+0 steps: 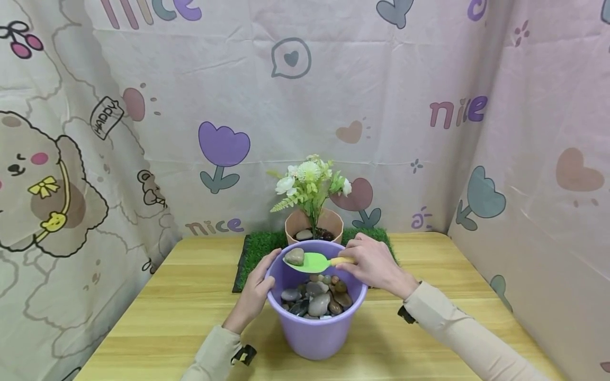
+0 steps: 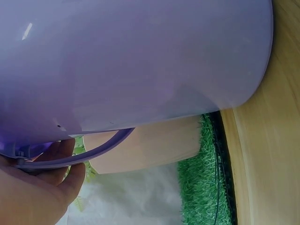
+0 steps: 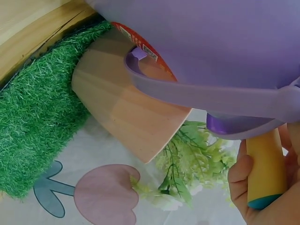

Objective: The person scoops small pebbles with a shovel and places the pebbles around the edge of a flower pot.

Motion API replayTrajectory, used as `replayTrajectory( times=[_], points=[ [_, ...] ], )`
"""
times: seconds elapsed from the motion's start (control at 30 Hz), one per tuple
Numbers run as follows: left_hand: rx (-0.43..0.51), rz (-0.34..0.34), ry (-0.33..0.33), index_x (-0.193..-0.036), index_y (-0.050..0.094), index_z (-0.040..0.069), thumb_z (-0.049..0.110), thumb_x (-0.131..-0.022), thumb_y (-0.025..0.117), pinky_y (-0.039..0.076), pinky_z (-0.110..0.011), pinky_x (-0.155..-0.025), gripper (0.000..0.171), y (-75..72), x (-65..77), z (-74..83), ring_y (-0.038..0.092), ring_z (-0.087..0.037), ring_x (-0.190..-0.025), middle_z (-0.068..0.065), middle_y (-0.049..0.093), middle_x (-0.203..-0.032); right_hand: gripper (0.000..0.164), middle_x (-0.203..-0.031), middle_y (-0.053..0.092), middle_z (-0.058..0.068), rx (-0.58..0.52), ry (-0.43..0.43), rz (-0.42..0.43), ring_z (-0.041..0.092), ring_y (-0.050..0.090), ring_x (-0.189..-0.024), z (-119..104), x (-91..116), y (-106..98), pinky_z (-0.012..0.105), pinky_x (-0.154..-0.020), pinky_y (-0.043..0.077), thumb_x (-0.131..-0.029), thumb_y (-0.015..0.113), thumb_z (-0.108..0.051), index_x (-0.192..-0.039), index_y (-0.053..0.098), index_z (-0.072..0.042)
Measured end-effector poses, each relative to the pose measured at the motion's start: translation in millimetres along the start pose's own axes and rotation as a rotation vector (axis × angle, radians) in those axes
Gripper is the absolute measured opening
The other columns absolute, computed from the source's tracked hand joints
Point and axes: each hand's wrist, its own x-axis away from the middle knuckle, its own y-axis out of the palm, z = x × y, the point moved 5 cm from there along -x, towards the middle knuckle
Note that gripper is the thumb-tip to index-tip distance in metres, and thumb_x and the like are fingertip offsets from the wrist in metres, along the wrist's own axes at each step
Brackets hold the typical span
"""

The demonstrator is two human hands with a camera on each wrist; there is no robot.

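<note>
A purple bucket (image 1: 318, 334) stands on the table, holding several smooth stones (image 1: 318, 304). At its left rim, my left hand (image 1: 254, 291) grips the edge; in the left wrist view the fingers (image 2: 70, 183) lie by the bucket's handle (image 2: 89, 154). My right hand (image 1: 374, 264) holds a small green trowel (image 1: 315, 262) by its yellow handle (image 3: 267, 166) above the bucket's opening. On the trowel's blade lies one greyish-brown stone (image 1: 295, 256). The blade is hidden in the right wrist view by the bucket.
Behind the bucket, a peach flowerpot (image 1: 337, 221) with white and green flowers (image 1: 310, 177) stands on a green turf mat (image 1: 257, 248). Dark material and a stone (image 1: 304, 234) lie in the pot. Printed cloth (image 1: 295, 106) hangs around the wooden table (image 1: 190, 296).
</note>
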Motion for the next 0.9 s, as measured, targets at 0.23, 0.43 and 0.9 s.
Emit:
replayTrajectory(
  times=[0.23, 0.43, 0.9],
  points=[
    [0.001, 0.004, 0.004, -0.149, 0.041, 0.011, -0.001, -0.078, 0.042, 0.043, -0.026, -0.100, 0.072, 0.7, -0.8, -0.4, 0.050, -0.028, -0.129, -0.012, 0.048, -0.147, 0.017, -0.084, 0.068, -0.013, 0.005, 0.009, 0.016, 0.006, 0.047, -0.075, 1.9, 0.7, -3.0, 0.019, -0.056, 0.037, -0.080, 0.077, -0.040, -0.091, 0.080, -0.027],
    [-0.004, -0.005, 0.004, -0.150, 0.039, 0.011, 0.000, -0.079, 0.042, 0.043, -0.029, -0.102, 0.073, 0.3, -1.0, 0.3, 0.048, -0.028, -0.131, -0.011, 0.046, -0.149, 0.020, -0.083, 0.068, -0.011, 0.018, 0.007, 0.048, 0.007, 0.048, -0.075, 4.6, -2.1, -9.8, 0.020, -0.055, 0.036, -0.079, 0.078, -0.040, -0.091, 0.080, -0.024],
    [-0.006, 0.005, 0.013, -0.150, 0.040, 0.008, 0.000, -0.078, 0.042, 0.043, -0.041, -0.104, 0.072, 0.1, -1.4, -0.9, 0.049, -0.031, -0.130, -0.015, 0.045, -0.149, 0.022, -0.082, 0.067, -0.007, 0.035, 0.063, 0.072, 0.010, 0.044, -0.072, 21.6, -13.8, -20.1, 0.022, -0.052, 0.036, -0.079, 0.079, -0.038, -0.093, 0.080, -0.021]
  ],
)
